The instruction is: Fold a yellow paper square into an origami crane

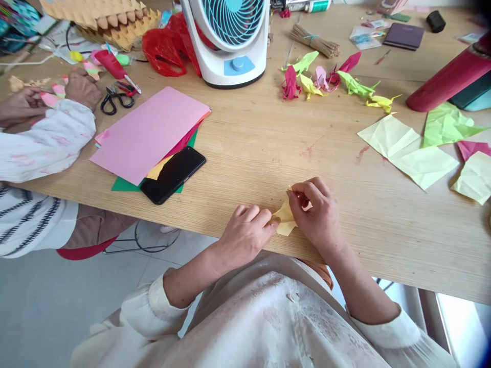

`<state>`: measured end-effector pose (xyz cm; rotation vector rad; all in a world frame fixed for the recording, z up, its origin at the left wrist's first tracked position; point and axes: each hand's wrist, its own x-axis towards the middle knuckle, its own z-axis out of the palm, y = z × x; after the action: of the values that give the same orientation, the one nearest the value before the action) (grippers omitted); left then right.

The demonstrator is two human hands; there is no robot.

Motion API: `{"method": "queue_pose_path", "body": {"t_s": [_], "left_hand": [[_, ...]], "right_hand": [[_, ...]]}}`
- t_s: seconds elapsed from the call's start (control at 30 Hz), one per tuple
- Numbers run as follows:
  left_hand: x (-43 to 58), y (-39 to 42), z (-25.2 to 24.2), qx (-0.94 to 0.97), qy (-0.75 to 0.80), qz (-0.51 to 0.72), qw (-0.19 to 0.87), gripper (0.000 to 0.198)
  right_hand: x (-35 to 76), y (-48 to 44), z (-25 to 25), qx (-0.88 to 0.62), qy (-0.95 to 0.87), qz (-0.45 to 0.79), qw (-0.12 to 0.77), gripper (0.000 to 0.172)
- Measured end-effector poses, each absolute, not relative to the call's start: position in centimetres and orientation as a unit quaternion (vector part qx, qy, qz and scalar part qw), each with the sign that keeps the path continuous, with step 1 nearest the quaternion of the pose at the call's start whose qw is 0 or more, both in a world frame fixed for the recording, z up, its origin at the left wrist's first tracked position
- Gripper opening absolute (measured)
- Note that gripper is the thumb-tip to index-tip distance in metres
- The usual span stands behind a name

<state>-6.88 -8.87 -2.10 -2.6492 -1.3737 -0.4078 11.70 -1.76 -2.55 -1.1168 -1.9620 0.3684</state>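
Note:
A small folded piece of yellow paper (286, 217) lies at the near edge of the wooden table (261, 148). My left hand (245, 235) pinches its left corner with closed fingers. My right hand (316, 212) grips its upper right part, fingers curled over the fold. Both hands rest against the table edge, close together.
A black phone (173, 174) lies on a stack of pink and coloured sheets (149, 133). A white desk fan (230, 41) stands at the back. Folded paper figures (326, 82), creased yellow and green sheets (410, 151), scissors (115, 97) and a red bottle (448, 79) surround. Another person's hands (57, 97) work at left.

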Motion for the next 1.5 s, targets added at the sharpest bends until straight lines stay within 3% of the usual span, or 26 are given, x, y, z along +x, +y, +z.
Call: {"method": "queue_pose_path", "body": {"t_s": [0.27,0.5,0.67,0.83,1.17,1.27,1.4,1.5], "left_hand": [[-6.6,-8.9,-3.0,-0.876,-0.459,-0.143,0.024,0.026],[-6.5,-8.8,-3.5,-0.855,-0.477,-0.204,0.015,0.016],[-6.4,-8.7,-3.3,-0.887,-0.421,-0.185,-0.043,0.027],[-5.9,-9.0,-2.7,-0.899,-0.406,-0.162,-0.007,0.031],[-5.4,-9.1,-2.2,-0.893,-0.421,-0.151,-0.052,0.027],[-5.4,-8.8,-2.3,-0.871,-0.426,-0.214,-0.119,0.019],[-5.2,-7.6,-1.9,-0.761,-0.49,-0.331,-0.266,0.026],[-5.3,-6.4,-1.1,-0.659,-0.487,-0.376,-0.432,0.032]], "right_hand": [[11.6,-3.0,-2.4,-0.458,-0.768,0.131,0.427,0.007],[11.7,-3.7,-2.4,-0.472,-0.759,0.123,0.431,0.007],[12.0,-3.6,-2.6,-0.48,-0.754,0.112,0.433,0.008],[12.0,-3.5,-2.7,-0.503,-0.741,0.126,0.427,0.007],[12.2,-3.0,-3.3,-0.546,-0.69,0.192,0.436,0.01],[12.1,-3.1,-3.4,-0.542,-0.681,0.209,0.446,0.011],[12.0,-3.1,-3.0,-0.503,-0.676,0.225,0.49,0.008],[11.9,-3.0,-2.7,-0.457,-0.675,0.216,0.537,0.008]]}}
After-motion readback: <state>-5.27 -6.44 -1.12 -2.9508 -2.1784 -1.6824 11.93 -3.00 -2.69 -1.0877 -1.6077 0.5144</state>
